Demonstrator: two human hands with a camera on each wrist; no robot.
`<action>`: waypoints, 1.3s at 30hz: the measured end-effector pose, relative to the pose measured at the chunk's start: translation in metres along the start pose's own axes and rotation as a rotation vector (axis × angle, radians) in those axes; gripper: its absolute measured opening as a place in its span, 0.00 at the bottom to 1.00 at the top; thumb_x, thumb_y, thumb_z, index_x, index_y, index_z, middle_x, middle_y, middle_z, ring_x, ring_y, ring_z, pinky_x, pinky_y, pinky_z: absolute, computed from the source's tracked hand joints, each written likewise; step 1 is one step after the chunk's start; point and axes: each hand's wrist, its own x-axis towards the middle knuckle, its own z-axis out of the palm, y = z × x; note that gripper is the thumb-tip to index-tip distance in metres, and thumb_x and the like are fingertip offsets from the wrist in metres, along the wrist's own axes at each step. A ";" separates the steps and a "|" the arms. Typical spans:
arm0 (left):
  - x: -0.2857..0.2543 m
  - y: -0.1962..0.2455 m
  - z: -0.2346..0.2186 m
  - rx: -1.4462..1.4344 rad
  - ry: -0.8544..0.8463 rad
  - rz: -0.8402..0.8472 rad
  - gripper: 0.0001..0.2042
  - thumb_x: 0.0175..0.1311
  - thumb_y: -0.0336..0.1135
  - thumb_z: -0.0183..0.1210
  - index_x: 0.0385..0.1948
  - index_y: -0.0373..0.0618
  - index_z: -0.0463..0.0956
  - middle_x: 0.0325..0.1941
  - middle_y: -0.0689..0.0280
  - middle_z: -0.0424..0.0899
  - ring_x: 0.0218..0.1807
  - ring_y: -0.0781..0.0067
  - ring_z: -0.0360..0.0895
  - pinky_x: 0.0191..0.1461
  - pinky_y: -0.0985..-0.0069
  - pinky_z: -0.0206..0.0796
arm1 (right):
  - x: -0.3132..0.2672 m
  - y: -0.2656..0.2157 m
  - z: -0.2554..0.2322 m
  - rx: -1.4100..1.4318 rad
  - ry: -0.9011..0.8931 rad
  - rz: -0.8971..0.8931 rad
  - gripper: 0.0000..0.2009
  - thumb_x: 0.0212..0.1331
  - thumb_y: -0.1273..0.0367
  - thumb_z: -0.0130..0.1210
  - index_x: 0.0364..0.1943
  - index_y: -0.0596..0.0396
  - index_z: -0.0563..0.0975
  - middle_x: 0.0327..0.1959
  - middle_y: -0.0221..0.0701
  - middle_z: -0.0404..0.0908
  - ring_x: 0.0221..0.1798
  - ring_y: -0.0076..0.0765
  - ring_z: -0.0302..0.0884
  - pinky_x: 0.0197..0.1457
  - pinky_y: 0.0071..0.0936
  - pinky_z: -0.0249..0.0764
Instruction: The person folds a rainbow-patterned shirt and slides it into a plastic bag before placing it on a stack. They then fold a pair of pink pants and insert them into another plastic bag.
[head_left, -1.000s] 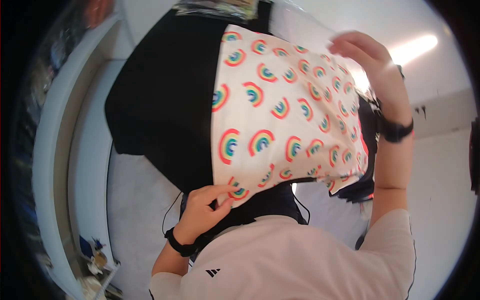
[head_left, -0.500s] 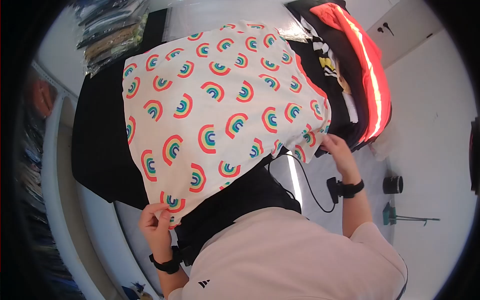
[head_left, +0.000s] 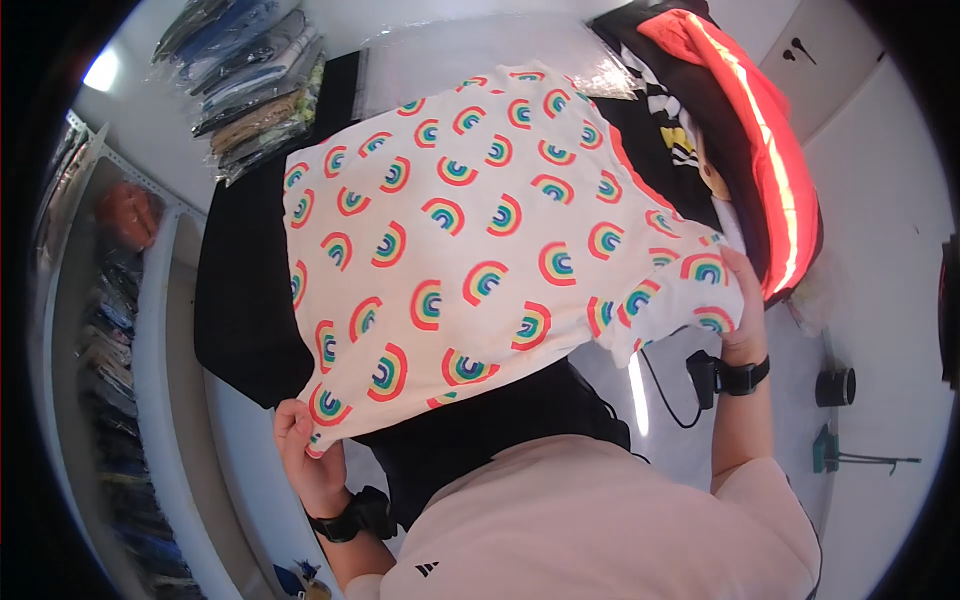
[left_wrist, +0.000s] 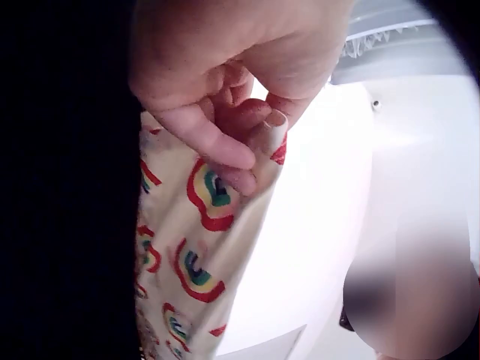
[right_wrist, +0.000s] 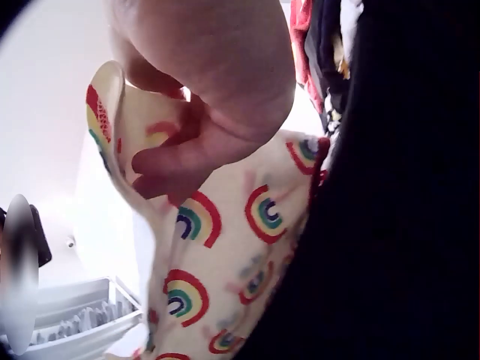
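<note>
A cream T-shirt [head_left: 470, 240] with a rainbow print and red neckline trim is spread over a black surface [head_left: 240, 290]. My left hand [head_left: 315, 465] pinches its near left hem corner; the left wrist view shows thumb and fingers on the cloth edge [left_wrist: 262, 172]. On the other side, my right hand [head_left: 745, 325] grips the sleeve, which is pulled out towards the right. In the right wrist view the fingers [right_wrist: 169, 165] lie curled on the sleeve cloth [right_wrist: 255, 210]. The near edge of the shirt stretches between both hands.
Clear plastic bags [head_left: 450, 60] lie behind the shirt. Stacked bagged garments [head_left: 260, 90] stand at the back left. A pile with a red-orange garment [head_left: 760, 150] rises at the right. Shelving [head_left: 180, 330] runs along the left, and a dark round container [head_left: 835, 387] sits at far right.
My right hand came down from above the shirt's far right, took hold of the sleeve and drew it outward. My left hand keeps its pinch on the hem corner. The head view has shifted.
</note>
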 end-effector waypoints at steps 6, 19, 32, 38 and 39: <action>0.041 0.024 0.017 -0.476 0.100 -0.101 0.09 0.65 0.24 0.49 0.44 0.32 0.70 0.40 0.53 0.78 0.42 0.67 0.79 0.45 0.82 0.75 | 0.044 -0.027 0.041 -0.271 0.035 -0.198 0.11 0.62 0.67 0.49 0.39 0.62 0.75 0.34 0.40 0.83 0.33 0.36 0.83 0.30 0.27 0.82; 0.100 0.020 0.046 0.567 0.121 0.181 0.17 0.65 0.33 0.51 0.54 0.38 0.67 0.54 0.57 0.73 0.54 0.70 0.70 0.55 0.78 0.62 | 0.106 -0.020 0.050 -0.714 -0.079 -0.253 0.14 0.62 0.67 0.51 0.47 0.61 0.75 0.45 0.33 0.79 0.44 0.24 0.75 0.48 0.18 0.68; 0.082 -0.001 0.028 1.493 0.235 0.353 0.11 0.58 0.36 0.60 0.32 0.36 0.72 0.38 0.61 0.73 0.41 0.62 0.67 0.49 0.71 0.58 | 0.097 -0.006 0.001 -1.015 -0.104 -0.209 0.10 0.63 0.63 0.52 0.33 0.57 0.77 0.28 0.18 0.72 0.34 0.11 0.63 0.37 0.14 0.59; 0.098 0.001 0.016 1.590 0.182 0.521 0.08 0.59 0.32 0.57 0.29 0.36 0.71 0.37 0.59 0.73 0.38 0.60 0.66 0.45 0.69 0.58 | 0.089 -0.014 0.010 -1.057 -0.046 -0.245 0.12 0.60 0.62 0.56 0.26 0.58 0.76 0.21 0.17 0.69 0.27 0.10 0.60 0.30 0.14 0.57; 0.101 0.005 0.011 1.627 0.179 0.496 0.09 0.59 0.32 0.57 0.29 0.35 0.70 0.37 0.59 0.73 0.39 0.59 0.66 0.45 0.69 0.58 | 0.088 -0.017 0.010 -1.140 -0.030 -0.196 0.12 0.58 0.63 0.58 0.26 0.59 0.76 0.21 0.21 0.70 0.27 0.14 0.62 0.30 0.17 0.58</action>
